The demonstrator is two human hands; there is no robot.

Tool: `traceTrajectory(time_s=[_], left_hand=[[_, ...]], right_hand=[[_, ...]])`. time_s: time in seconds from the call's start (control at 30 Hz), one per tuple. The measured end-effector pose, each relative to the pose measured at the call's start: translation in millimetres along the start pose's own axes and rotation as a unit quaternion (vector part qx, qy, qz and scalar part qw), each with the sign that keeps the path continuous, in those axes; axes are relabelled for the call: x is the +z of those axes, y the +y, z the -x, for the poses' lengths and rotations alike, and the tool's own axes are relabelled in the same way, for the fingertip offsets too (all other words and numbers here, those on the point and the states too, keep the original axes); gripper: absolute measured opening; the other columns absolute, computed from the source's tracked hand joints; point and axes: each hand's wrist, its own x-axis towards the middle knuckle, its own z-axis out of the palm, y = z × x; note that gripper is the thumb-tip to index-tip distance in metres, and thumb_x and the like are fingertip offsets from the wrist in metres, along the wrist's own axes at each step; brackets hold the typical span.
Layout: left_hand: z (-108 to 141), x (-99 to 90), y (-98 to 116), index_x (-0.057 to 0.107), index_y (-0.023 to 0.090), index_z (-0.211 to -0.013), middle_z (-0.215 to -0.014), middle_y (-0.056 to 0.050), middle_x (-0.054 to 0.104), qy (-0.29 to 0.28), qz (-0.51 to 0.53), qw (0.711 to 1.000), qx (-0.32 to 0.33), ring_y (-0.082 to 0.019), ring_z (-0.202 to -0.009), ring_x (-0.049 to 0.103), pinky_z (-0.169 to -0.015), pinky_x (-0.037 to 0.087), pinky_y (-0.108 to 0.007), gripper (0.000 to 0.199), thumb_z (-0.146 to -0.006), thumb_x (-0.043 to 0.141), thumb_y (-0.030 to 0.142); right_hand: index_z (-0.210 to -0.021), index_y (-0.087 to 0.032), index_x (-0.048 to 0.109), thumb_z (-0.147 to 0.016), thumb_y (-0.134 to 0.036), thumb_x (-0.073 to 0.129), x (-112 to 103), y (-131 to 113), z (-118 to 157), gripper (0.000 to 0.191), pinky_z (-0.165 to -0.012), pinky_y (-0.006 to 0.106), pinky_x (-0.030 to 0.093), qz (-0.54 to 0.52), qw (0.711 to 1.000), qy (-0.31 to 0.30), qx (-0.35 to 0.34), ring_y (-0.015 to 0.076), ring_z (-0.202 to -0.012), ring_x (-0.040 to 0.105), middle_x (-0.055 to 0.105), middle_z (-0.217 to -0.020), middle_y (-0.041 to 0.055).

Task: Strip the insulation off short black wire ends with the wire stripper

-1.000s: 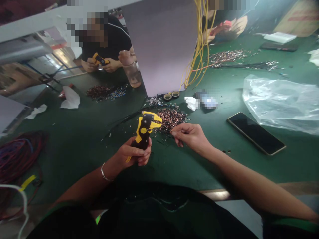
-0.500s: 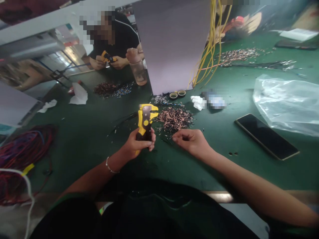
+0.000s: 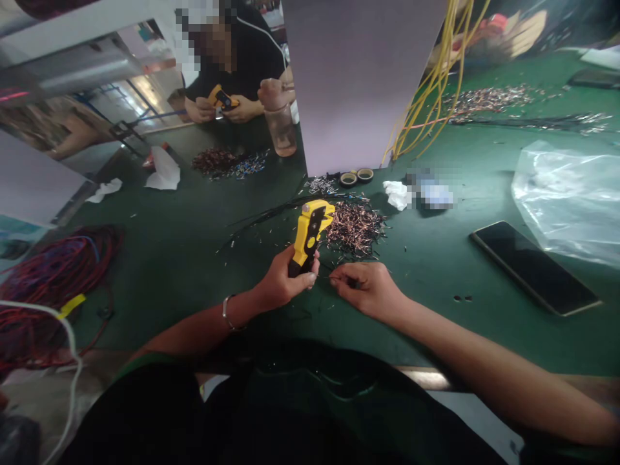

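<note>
My left hand (image 3: pixel 283 279) is wrapped round the dark handles of a yellow and black wire stripper (image 3: pixel 310 236). Its head leans to the right, with the jaws beside a heap of short copper-tipped wire pieces (image 3: pixel 357 227). My right hand (image 3: pixel 371 285) is closed in a pinch just below that heap. A thin dark wire (image 3: pixel 325 277) appears to stick out leftward from its fingertips, towards my left hand. Behind the stripper lie long black wires (image 3: pixel 271 212), with small silvery pieces (image 3: pixel 320 185) near their right end.
Rolls of tape (image 3: pixel 347 180) lie before an upright panel (image 3: pixel 358 84). Right are a phone (image 3: pixel 535 268) and a plastic bag (image 3: pixel 566 200); left, a coil of red wires (image 3: pixel 53 284). Across the table a co-worker's hand (image 3: pixel 245 110) holds another stripper, beside a bottle (image 3: pixel 282 132).
The view has shifted, so the table appears further right. The stripper's head has tilted right, and my hands are closer together. My right hand has drawn back slightly from the heap.
</note>
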Motion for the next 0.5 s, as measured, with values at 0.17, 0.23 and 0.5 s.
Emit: traceTrajectory(time_s=[0.17,0.23,0.5], left_hand=[[-1,0.4,0,0.053,0.016,-0.1,-0.077,0.001,0.057,0.009,-0.014,1.0,-0.004,-0.01,-0.061,0.055,-0.058,0.05,-0.027,0.029,-0.076,0.069,0.018],[-1,0.7,1,0.054,0.016,-0.1,-0.077,0.001,0.057,0.012,-0.025,1.0,-0.007,-0.01,-0.06,0.055,-0.057,0.05,-0.026,0.028,-0.076,0.068,0.017],[-5,-11.2,1,0.055,0.015,-0.1,-0.078,0.0,0.058,0.034,-0.025,0.999,0.003,-0.011,-0.061,0.054,-0.057,0.048,-0.027,0.03,-0.075,0.07,0.018]], right_hand=[[-0.07,-0.02,0.067,-0.079,-0.024,0.053,0,-2,-1,0.018,-0.056,0.029,0.042,-0.013,1.0,-0.009,-0.005,0.0136,-0.057,0.054,0.064,-0.064,0.0022],[-0.069,-0.02,0.067,-0.079,-0.023,0.053,-1,-2,-1,0.017,-0.057,0.029,0.043,-0.014,1.0,-0.012,-0.005,0.0139,-0.058,0.055,0.064,-0.065,0.0023],[-0.068,-0.019,0.068,-0.077,-0.031,0.058,-9,4,-6,0.018,-0.051,0.028,0.04,-0.068,0.995,0.043,0.064,0.0123,-0.052,0.05,0.06,-0.057,0.0001]])
